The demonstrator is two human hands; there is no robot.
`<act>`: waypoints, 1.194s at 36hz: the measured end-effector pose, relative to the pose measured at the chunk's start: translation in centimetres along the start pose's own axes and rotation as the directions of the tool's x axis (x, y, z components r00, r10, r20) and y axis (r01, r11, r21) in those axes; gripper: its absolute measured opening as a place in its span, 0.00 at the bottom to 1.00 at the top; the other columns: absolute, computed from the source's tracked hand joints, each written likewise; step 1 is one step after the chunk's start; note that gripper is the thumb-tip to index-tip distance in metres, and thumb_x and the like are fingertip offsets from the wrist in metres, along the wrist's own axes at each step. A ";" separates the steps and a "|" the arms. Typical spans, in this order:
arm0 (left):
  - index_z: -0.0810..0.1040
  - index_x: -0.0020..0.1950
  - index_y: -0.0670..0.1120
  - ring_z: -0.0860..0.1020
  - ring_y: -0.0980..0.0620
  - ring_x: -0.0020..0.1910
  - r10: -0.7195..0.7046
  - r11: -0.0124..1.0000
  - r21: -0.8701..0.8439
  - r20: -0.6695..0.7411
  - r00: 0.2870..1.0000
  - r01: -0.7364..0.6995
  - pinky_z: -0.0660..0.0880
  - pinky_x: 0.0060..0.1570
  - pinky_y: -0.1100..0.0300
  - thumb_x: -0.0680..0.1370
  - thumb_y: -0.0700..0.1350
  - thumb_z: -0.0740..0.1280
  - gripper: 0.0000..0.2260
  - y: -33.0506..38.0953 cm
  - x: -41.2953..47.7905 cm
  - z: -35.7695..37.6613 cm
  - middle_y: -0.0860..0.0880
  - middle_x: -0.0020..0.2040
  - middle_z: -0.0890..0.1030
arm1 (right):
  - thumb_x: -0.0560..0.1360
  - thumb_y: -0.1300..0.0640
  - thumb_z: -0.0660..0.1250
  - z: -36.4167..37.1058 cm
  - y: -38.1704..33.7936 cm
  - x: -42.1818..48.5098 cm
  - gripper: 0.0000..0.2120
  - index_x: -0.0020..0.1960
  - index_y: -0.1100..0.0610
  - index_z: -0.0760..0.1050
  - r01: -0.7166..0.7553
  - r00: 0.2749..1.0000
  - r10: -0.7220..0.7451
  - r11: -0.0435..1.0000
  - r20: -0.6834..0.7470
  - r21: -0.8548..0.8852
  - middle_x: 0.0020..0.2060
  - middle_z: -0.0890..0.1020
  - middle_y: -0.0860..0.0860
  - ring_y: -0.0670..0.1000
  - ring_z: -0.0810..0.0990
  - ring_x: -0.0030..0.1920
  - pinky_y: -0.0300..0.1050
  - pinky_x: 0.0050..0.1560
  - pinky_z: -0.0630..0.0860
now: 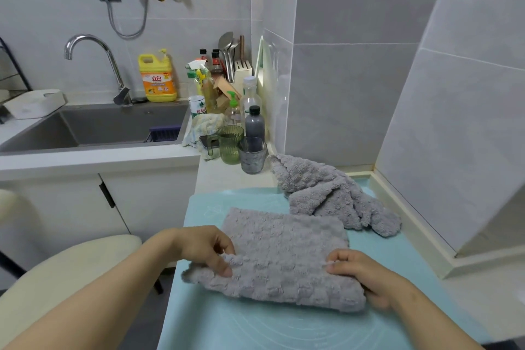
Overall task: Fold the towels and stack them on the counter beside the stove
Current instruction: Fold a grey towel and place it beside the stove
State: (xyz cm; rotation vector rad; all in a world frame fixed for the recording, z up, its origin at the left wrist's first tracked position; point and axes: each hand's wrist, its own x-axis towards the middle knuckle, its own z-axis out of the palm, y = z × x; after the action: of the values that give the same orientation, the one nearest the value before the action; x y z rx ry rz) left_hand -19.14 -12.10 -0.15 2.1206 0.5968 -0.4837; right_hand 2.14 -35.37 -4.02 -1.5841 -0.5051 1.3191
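Right now, seen from the head camera, both of the person's hands are down on a grey towel [287, 258] that lies folded over on a pale blue mat [255, 324] covering the counter [227, 176]. The left hand [204, 247] pinches the towel's left edge, thumb on top and fingers curled around the fabric, with a small corner of cloth poking out past the mat's edge. The right hand [360, 273] grips the towel's right side, fingers closed on the fold near its lower right corner. The two hands sit well apart, one at each end of the towel. Behind it, toward the tiled wall, a second grey towel [326, 193] lies crumpled in a heap, partly on the mat and just touching the far corner of the folded one. Further back along the counter stand a green ribbed cup [230, 143] and a grey glass [252, 155], close together, with a crowd of bottles behind them. To the left is a grey sink [93, 128] with a curved chrome tap [96, 65] and a yellow detergent jug [157, 77] on its rim.
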 end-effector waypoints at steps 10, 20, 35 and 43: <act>0.82 0.35 0.55 0.76 0.56 0.36 -0.046 0.995 -0.082 0.089 0.995 0.053 0.73 0.44 0.60 0.69 0.43 0.76 0.07 -0.8 0.0 0.6 0.57 0.34 0.79 | 0.63 0.66 0.72 0.0 1.5 0.1 0.07 0.36 0.60 0.74 -0.218 0.965 0.220 0.976 0.143 -0.032 0.31 0.75 0.54 0.50 0.75 0.31 0.39 0.31 0.74; 0.76 0.47 0.54 0.68 0.59 0.32 0.006 1.000 0.025 -0.173 0.985 -0.001 0.65 0.34 0.72 0.72 0.41 0.74 0.11 -1.2 1.1 -1.4 0.54 0.34 0.69 | 0.73 0.66 0.68 -1.2 0.8 0.9 0.05 0.39 0.58 0.75 -0.004 0.982 -0.001 1.000 -0.186 -0.024 0.34 0.77 0.56 0.53 0.75 0.35 0.41 0.35 0.68; 0.76 0.43 0.50 0.70 0.51 0.36 -0.136 0.965 -0.260 -0.583 0.801 -0.025 0.68 0.39 0.62 0.75 0.36 0.67 0.08 -0.6 5.8 0.0 0.49 0.38 0.73 | 0.73 0.60 0.69 -0.7 1.4 2.9 0.05 0.39 0.58 0.75 0.025 0.829 -0.123 0.983 -0.546 -0.183 0.46 0.81 0.56 0.58 0.79 0.46 0.45 0.48 0.71; 0.69 0.57 0.46 0.74 0.45 0.51 -0.463 0.886 -0.252 -0.538 0.704 0.390 0.72 0.49 0.54 0.72 0.55 0.70 0.21 -1.8 7.0 2.3 0.44 0.55 0.74 | 0.75 0.53 0.66 0.2 1.8 2.8 0.11 0.56 0.55 0.71 -0.087 0.725 -0.172 0.938 -0.667 -0.337 0.47 0.75 0.52 0.51 0.73 0.39 0.44 0.43 0.68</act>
State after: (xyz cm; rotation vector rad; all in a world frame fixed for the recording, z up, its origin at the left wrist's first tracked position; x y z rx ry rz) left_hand -14.81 -11.39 -6.34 1.9935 1.4672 -0.0074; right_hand 2.43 -33.85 -7.00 -2.1944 -0.2985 0.5166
